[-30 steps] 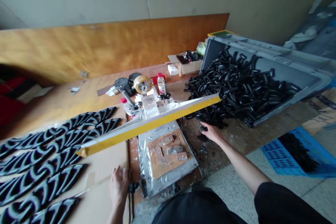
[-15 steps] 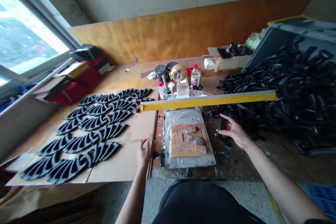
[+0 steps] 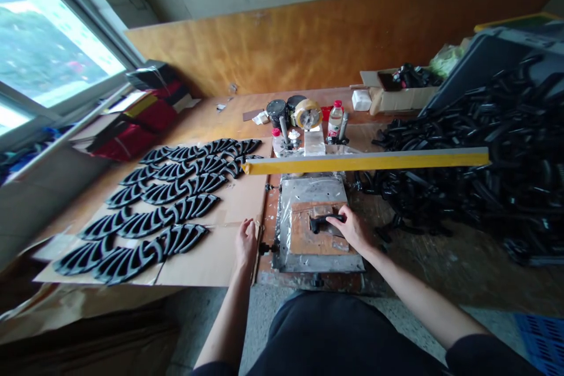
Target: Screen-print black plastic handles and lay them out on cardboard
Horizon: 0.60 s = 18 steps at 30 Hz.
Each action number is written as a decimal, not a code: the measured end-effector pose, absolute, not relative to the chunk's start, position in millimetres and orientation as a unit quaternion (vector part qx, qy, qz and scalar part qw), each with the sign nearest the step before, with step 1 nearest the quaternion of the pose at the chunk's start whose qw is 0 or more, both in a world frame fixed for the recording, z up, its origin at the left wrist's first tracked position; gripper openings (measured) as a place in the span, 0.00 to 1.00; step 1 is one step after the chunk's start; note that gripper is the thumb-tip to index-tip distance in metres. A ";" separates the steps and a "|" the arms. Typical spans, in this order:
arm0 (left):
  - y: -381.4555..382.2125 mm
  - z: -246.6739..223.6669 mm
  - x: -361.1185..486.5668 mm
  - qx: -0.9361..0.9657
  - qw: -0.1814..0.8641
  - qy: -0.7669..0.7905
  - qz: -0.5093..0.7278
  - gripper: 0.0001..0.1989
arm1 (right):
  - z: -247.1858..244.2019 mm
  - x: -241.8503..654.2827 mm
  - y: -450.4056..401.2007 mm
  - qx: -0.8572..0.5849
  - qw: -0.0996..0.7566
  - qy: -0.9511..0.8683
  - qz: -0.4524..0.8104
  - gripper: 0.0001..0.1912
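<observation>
My right hand (image 3: 356, 229) pinches one end of a black, bent handle-like part (image 3: 325, 222), which lies across small blocks on a brown board (image 3: 302, 241). That board rests on a grey metal plate (image 3: 288, 191) under clear film. My left hand (image 3: 245, 244) hovers by the right edge of the cardboard sheet (image 3: 229, 267), its fingers loosely curled and nothing visible in them. Farther left on the cardboard, similar black parts (image 3: 185, 247) lie in overlapping rows. On the right is a large heap of loose black parts (image 3: 440, 182).
A yellow-and-grey bar (image 3: 365, 161) spans the space beyond the plate. Behind it stand a tape roll (image 3: 308, 114), dark cans (image 3: 277, 111), a red-capped bottle (image 3: 335, 120) and a cardboard box (image 3: 403, 100). A grey bin (image 3: 467, 64) leans by the heap.
My right hand has carried the black part leftward from beside the heap onto the board's blocks. My left hand stays near the cardboard edge. The camera view has shifted slightly.
</observation>
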<state>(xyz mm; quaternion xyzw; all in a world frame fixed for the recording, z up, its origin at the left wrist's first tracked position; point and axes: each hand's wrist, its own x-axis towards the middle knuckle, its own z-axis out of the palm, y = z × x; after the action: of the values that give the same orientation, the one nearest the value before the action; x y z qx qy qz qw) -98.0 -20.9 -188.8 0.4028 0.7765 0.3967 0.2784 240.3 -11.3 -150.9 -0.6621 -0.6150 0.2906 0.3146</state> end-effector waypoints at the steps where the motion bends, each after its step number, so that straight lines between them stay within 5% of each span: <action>1: -20.1 -187.2 -96.8 0.402 0.281 0.775 0.399 0.22 | -155.0 241.0 -12.1 -0.669 0.304 -0.634 0.241 0.21; 11: 10.8 -123.3 -68.6 0.438 0.296 0.721 0.448 0.19 | -142.9 230.2 -15.6 -0.598 0.252 -0.757 0.073 0.07; 16: 33.7 -26.0 -17.0 0.463 0.374 0.548 0.587 0.21 | -137.2 209.1 -7.3 -0.376 0.198 -0.895 0.138 0.25; 18: 38.1 1.3 0.5 0.470 0.422 0.486 0.604 0.23 | -141.3 201.7 -4.0 -0.326 0.163 -0.917 0.164 0.24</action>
<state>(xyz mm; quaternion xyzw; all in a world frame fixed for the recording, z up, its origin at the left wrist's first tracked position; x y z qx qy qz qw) 0.5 38.1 1.3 0.4696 0.4858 0.6045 0.4220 201.7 -4.0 -141.3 -0.3264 -0.9166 0.1639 0.1626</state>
